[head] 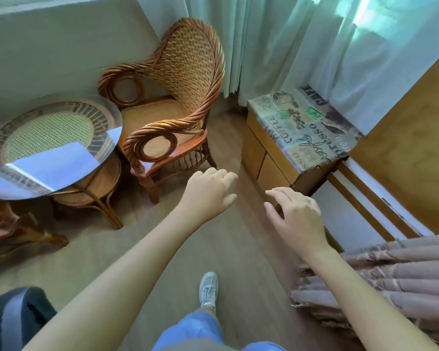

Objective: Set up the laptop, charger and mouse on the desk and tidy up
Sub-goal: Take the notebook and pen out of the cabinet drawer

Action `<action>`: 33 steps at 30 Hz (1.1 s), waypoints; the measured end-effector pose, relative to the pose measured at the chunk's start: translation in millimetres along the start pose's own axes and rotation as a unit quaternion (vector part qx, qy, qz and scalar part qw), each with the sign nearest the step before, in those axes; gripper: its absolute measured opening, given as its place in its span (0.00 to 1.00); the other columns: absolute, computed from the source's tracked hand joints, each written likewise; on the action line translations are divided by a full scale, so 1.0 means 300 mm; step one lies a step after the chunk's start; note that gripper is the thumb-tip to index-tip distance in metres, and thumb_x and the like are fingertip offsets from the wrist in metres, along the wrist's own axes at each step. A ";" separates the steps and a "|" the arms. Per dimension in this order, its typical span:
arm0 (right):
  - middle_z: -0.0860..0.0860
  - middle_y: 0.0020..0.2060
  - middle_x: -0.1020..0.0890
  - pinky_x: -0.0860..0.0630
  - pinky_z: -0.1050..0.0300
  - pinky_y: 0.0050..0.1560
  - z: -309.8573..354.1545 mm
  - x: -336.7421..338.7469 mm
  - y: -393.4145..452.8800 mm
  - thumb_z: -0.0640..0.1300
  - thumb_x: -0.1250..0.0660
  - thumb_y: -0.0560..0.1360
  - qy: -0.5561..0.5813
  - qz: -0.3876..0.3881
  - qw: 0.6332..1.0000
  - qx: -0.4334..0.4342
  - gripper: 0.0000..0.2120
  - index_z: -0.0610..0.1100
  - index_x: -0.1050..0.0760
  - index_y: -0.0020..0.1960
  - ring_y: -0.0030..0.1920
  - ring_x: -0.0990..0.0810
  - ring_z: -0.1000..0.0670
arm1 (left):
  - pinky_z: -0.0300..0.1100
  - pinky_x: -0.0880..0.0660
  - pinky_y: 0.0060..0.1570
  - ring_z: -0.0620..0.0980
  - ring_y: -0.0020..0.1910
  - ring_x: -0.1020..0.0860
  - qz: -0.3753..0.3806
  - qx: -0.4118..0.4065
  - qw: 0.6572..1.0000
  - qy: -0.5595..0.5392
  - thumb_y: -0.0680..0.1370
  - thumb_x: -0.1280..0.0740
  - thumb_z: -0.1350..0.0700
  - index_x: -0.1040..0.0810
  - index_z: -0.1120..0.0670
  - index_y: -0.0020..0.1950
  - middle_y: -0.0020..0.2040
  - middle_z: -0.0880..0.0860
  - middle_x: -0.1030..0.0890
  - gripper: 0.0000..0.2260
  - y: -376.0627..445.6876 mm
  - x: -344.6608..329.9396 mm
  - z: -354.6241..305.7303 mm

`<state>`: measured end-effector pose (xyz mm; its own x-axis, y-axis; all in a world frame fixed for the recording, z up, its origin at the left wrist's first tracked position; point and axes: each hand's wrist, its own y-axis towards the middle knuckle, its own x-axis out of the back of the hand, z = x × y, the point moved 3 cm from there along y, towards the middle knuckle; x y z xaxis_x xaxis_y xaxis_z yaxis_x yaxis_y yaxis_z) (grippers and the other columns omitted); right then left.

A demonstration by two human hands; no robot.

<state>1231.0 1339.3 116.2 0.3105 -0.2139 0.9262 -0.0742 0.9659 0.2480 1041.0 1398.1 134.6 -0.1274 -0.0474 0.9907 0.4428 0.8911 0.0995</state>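
Two empty hands, left point(208, 191) loosely curled, right point(298, 214) spread, above the floor point(117, 252), seemingly near the wicker chair point(173, 97)

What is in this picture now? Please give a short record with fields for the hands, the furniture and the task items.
left hand: left hand, empty, fingers loosely curled, held out over the floor
right hand: right hand, empty, fingers spread and relaxed
chair: wicker armchair by the curtain
table: round glass-topped table to the left of the chair
cabinet: low wooden cabinet with a printed cloth on top
task items: no laptop, charger or mouse in view
floor: one shoe on the wooden floor
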 end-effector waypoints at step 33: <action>0.46 0.65 0.26 0.32 0.44 0.60 -0.771 -0.948 1.123 0.48 0.38 0.76 -0.025 0.075 0.967 -0.242 0.24 0.45 0.35 0.71 0.65 0.29 0.44 | 0.52 0.29 0.60 0.54 0.67 0.30 0.304 0.017 0.919 -0.250 0.79 0.39 0.43 0.40 0.51 0.75 0.71 0.53 0.30 0.27 1.528 -1.286 0.234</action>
<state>1336.9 1759.3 -129.3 0.2841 -0.0610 0.9569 0.3414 0.9390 -0.0416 1230.8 1856.6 -208.4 -0.2608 0.6695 0.6955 0.5399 0.6984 -0.4699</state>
